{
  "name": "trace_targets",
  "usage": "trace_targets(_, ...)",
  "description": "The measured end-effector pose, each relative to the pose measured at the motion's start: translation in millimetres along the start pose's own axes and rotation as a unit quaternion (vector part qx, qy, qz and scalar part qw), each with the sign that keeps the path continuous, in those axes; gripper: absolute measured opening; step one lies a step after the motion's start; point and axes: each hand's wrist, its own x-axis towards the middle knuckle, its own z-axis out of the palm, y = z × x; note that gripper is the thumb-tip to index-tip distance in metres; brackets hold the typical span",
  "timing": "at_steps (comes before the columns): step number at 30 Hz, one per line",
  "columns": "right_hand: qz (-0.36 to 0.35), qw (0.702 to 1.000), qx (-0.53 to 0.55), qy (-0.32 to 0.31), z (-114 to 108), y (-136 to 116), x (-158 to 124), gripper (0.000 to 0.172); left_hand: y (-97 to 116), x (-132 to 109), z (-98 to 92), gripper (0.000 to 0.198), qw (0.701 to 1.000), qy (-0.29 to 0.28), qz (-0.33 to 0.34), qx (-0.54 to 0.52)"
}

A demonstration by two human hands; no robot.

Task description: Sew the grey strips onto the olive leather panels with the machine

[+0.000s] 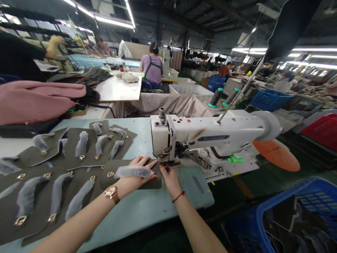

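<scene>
- So the left hand [131, 183] was spread wide and flat on a dark grey-brown, flat panel [154, 182], tucked under its plastic-wrapped handle [131, 171].
- Right hand [171, 181] sat at the panel's right edge, fingers bunched narrow; couldn't tell if they gripped anything.
- That panel was on the pale blue-green tabletop [137, 214], its right end just beside the needle area of a white metal sewing machine [210, 128].
- More dark handled panels [71, 144] overlapped on the left.
- Blue plastic basket [244, 221] stood near right.
</scene>
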Motion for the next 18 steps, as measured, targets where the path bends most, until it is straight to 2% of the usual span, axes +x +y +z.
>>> trace_targets(5,0.005,1.0,0.012,0.0,-1,4,4,0.034,11,-2,-0.2,0.051,0.999,-0.003,-0.036,0.034)
trace_targets(11,0.013,1.0,0.016,-0.008,-5,3,6,0.034,20,-1,-0.6,0.044,0.995,0.018,-0.069,0.072)
trace_targets(14,0.002,1.0,0.011,-0.025,-13,-1,-2,0.036,15,2,1.0,0.042,0.997,0.036,-0.042,0.051)
trace_targets(18,-0.015,0.997,0.016,-0.07,-24,-2,-21,0.034,10,7,-0.8,0.036,0.998,0.031,0.015,-0.049)
